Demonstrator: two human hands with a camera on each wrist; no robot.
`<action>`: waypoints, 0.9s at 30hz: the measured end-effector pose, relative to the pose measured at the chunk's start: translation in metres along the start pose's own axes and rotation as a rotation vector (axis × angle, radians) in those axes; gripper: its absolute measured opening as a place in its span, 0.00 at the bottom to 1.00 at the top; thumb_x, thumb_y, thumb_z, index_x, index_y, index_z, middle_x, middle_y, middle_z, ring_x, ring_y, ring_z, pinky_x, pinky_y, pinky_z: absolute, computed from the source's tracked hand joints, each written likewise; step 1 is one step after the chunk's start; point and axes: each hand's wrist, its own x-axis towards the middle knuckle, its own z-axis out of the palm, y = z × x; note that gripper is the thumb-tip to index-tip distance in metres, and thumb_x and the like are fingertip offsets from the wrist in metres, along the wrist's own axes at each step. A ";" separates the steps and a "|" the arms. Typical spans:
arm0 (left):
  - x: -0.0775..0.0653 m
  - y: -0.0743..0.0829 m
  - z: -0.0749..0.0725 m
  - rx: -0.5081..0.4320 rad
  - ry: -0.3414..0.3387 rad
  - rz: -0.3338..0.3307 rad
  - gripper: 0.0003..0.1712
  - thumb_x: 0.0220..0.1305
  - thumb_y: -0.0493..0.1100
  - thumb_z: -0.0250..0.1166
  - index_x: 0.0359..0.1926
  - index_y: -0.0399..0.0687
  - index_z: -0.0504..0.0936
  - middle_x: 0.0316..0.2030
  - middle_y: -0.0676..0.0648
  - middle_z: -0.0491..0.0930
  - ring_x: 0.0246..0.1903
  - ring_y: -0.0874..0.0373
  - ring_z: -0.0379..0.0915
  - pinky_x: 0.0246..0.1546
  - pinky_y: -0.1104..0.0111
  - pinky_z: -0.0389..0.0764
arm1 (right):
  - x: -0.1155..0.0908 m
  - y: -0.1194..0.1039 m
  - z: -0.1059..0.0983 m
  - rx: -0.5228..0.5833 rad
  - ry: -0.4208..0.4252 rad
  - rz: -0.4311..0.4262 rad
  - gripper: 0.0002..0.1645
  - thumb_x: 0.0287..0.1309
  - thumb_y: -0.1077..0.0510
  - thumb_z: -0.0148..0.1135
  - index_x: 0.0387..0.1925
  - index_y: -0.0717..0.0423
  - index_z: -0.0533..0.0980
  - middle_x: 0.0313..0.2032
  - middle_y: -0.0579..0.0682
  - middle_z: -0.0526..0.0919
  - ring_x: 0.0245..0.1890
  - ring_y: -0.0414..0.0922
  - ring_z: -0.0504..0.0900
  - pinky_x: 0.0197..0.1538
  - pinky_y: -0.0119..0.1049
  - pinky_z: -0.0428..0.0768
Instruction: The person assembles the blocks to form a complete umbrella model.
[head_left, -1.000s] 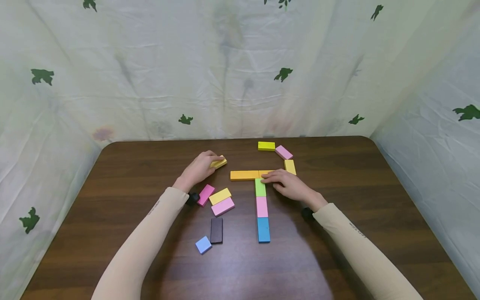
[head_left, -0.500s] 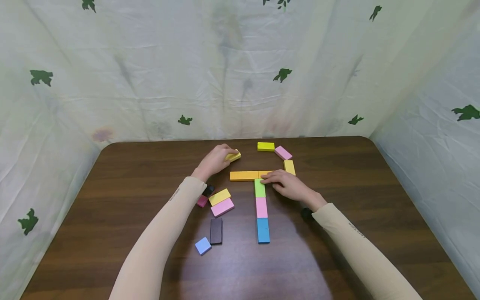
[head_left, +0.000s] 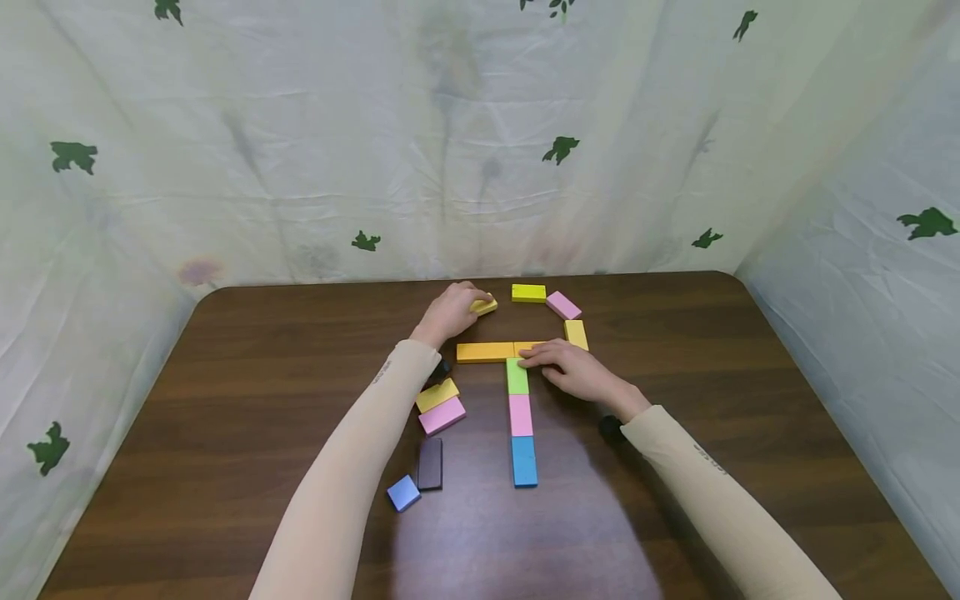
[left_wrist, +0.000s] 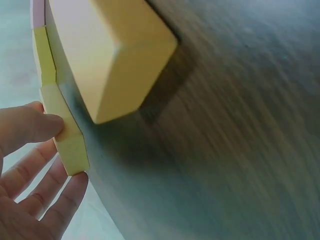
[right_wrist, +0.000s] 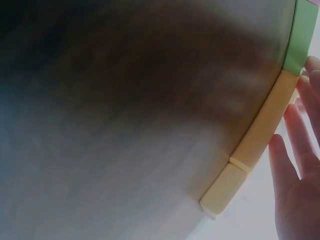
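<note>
My left hand (head_left: 452, 310) pinches a pale yellow block (head_left: 485, 306) between thumb and fingers, near the table's far edge. In the left wrist view that yellow block (left_wrist: 72, 145) shows with the thumb on one side and the fingers on the other. Just right of it lies a bright yellow block (head_left: 528, 293), then a pink block (head_left: 564, 305) and another yellow block (head_left: 576, 334), forming a curve. With loose fingers, my right hand (head_left: 573, 371) rests at the orange block (right_wrist: 265, 122) and the top of the green block (head_left: 517, 379), partly covering the orange one.
A second orange block (head_left: 484, 353) continues the row leftward. Below the green block run a pink block (head_left: 520, 415) and a blue block (head_left: 525, 462). Loose blocks lie left: yellow (head_left: 437, 395), pink (head_left: 442, 415), black (head_left: 431, 464) and light blue (head_left: 404, 493).
My left hand has carried the pale yellow block right and slightly farther back, toward the bright yellow block. Its forearm now hides the dark pink block. The right hand stays put.
</note>
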 end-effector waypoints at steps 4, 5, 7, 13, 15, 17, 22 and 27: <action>0.003 0.002 0.001 0.005 0.000 -0.035 0.23 0.64 0.31 0.55 0.59 0.50 0.79 0.58 0.43 0.73 0.59 0.48 0.64 0.58 0.56 0.68 | 0.001 -0.001 0.001 0.006 0.000 -0.011 0.23 0.59 0.73 0.53 0.54 0.59 0.79 0.59 0.53 0.75 0.59 0.52 0.70 0.61 0.48 0.67; 0.004 0.003 0.001 0.007 0.001 -0.043 0.23 0.64 0.30 0.55 0.59 0.50 0.79 0.57 0.43 0.73 0.59 0.48 0.65 0.58 0.57 0.68 | 0.001 -0.001 0.001 0.007 0.001 -0.012 0.22 0.59 0.73 0.54 0.54 0.59 0.79 0.59 0.54 0.75 0.59 0.52 0.70 0.61 0.48 0.67; 0.005 0.005 0.000 0.013 -0.003 -0.053 0.24 0.65 0.30 0.54 0.58 0.50 0.79 0.57 0.43 0.73 0.58 0.48 0.65 0.57 0.57 0.69 | 0.002 -0.001 0.001 0.007 0.003 -0.012 0.22 0.59 0.73 0.54 0.54 0.59 0.79 0.59 0.54 0.75 0.59 0.52 0.70 0.61 0.48 0.67; 0.006 0.009 -0.002 0.056 -0.010 -0.050 0.23 0.65 0.30 0.55 0.58 0.50 0.79 0.56 0.42 0.73 0.58 0.48 0.66 0.55 0.57 0.71 | 0.004 0.000 0.002 0.006 0.006 -0.007 0.23 0.59 0.73 0.54 0.54 0.58 0.79 0.59 0.53 0.76 0.60 0.51 0.70 0.61 0.47 0.67; 0.004 0.010 -0.002 0.076 -0.001 -0.038 0.23 0.65 0.31 0.56 0.59 0.48 0.78 0.57 0.42 0.73 0.58 0.47 0.66 0.55 0.57 0.71 | 0.004 0.001 0.003 0.007 0.005 -0.008 0.23 0.59 0.73 0.54 0.54 0.58 0.79 0.59 0.52 0.75 0.60 0.51 0.70 0.62 0.47 0.67; 0.001 0.011 -0.002 0.109 0.013 -0.018 0.22 0.65 0.33 0.57 0.59 0.47 0.78 0.57 0.42 0.73 0.57 0.46 0.66 0.55 0.57 0.71 | 0.004 0.001 0.003 0.006 0.006 -0.012 0.22 0.59 0.73 0.54 0.54 0.58 0.79 0.59 0.52 0.75 0.59 0.51 0.70 0.61 0.47 0.67; -0.007 0.014 -0.001 0.202 0.024 0.029 0.20 0.66 0.37 0.56 0.59 0.46 0.79 0.57 0.44 0.74 0.54 0.45 0.68 0.53 0.54 0.71 | 0.002 0.001 0.002 0.000 0.021 -0.027 0.22 0.58 0.73 0.54 0.53 0.59 0.80 0.59 0.53 0.76 0.58 0.52 0.71 0.61 0.47 0.68; -0.012 0.019 0.001 0.224 -0.051 0.021 0.23 0.68 0.40 0.54 0.62 0.45 0.75 0.61 0.44 0.71 0.58 0.45 0.66 0.55 0.51 0.68 | 0.000 0.001 0.001 0.003 0.023 -0.027 0.22 0.58 0.73 0.54 0.53 0.59 0.80 0.59 0.54 0.76 0.59 0.52 0.71 0.61 0.47 0.67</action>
